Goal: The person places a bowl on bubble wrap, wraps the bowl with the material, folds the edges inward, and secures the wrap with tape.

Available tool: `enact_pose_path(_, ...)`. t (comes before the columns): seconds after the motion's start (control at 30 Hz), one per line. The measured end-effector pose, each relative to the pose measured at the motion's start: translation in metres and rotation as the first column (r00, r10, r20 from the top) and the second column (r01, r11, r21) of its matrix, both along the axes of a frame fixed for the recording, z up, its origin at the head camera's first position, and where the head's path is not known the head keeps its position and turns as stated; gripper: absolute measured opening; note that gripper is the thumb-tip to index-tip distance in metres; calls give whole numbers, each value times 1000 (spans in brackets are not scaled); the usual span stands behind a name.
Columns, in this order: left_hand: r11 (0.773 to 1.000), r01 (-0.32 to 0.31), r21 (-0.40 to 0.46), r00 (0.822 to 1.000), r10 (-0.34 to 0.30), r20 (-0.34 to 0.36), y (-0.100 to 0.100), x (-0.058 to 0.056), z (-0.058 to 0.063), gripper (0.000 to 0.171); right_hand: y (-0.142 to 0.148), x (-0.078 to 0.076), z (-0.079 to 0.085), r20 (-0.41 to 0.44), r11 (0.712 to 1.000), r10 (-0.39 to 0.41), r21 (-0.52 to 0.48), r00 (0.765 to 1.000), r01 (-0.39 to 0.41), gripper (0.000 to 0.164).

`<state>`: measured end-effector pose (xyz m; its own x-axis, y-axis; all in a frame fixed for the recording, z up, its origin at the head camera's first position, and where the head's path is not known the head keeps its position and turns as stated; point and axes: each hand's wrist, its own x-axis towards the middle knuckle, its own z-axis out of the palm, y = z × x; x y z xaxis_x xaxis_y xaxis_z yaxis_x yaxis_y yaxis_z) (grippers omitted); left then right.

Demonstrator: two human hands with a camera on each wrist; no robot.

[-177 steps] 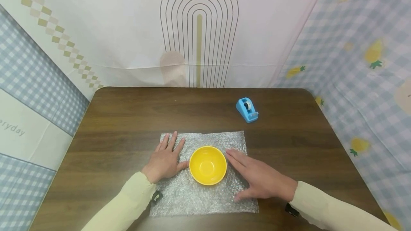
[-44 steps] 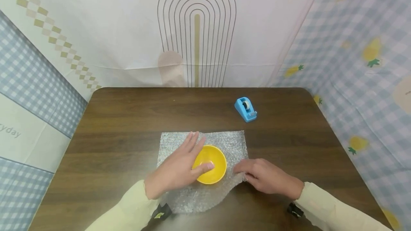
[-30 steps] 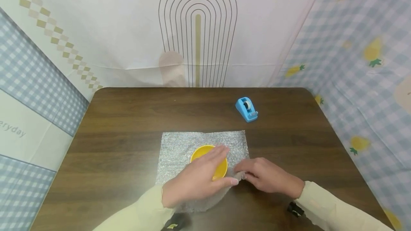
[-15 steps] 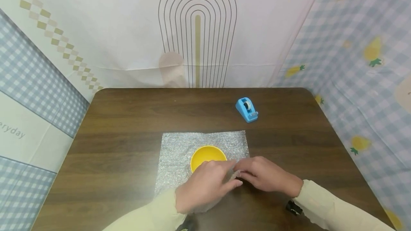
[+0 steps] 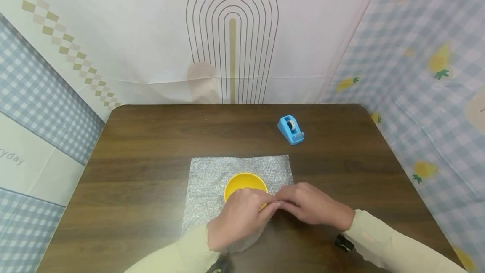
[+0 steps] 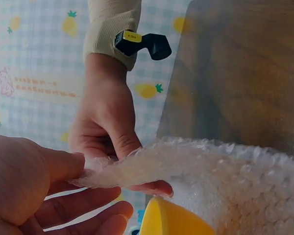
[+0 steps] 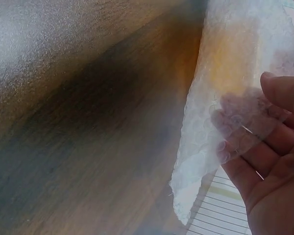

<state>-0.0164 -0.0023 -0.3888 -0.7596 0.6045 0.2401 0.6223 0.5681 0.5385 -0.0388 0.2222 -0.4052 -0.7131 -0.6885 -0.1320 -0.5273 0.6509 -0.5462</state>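
Note:
A yellow bowl (image 5: pixel 244 181) stands upright on a sheet of bubble wrap (image 5: pixel 206 184) lying on the table, its near part hidden behind my left hand (image 5: pixel 242 216). The near right corner of the wrap is lifted beside the bowl. My left hand pinches that corner between thumb and fingers, as the left wrist view shows. My right hand (image 5: pixel 314 205) meets it there and holds the same edge, thumb on one side; in the right wrist view its fingers (image 7: pixel 250 161) show partly through the clear bubble wrap (image 7: pixel 201 122).
A blue tape dispenser (image 5: pixel 291 130) with a roll in it stands on the brown wooden table (image 5: pixel 151 138), behind and right of the wrap. A white patterned cloth (image 5: pixel 151 33) hangs behind the table, with checked cloth (image 5: pixel 428 108) at the right.
My left hand has moved from the wrap's left side, across the bowl, to the right corner and now pinches it. My right hand took hold of that corner earlier and lifted it; the bowl stays put.

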Motion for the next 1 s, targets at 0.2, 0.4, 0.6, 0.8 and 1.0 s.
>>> enact_pose_path(0.2,999,-40,-8,998,41,52,-6,-3,0,17,0,-2,1,33,1000,-23,19,999,23,18)
enact_pose_path(0.4,998,-65,-3,997,65,37,-11,-7,-3,15,2,-3,0,16,999,-30,27,999,29,15)
enact_pose_path(0.6,996,-89,-32,996,89,8,-16,-13,-8,15,4,-4,-2,-8,999,-30,40,1000,30,16)
enact_pose_path(0.8,994,-109,-18,992,107,-68,-21,-17,-12,13,5,-5,-3,-30,998,-32,47,999,34,19)
enact_pose_path(1.0,992,-124,-34,986,120,-114,-24,-21,-16,15,5,-7,-3,-41,998,-39,47,998,41,20)
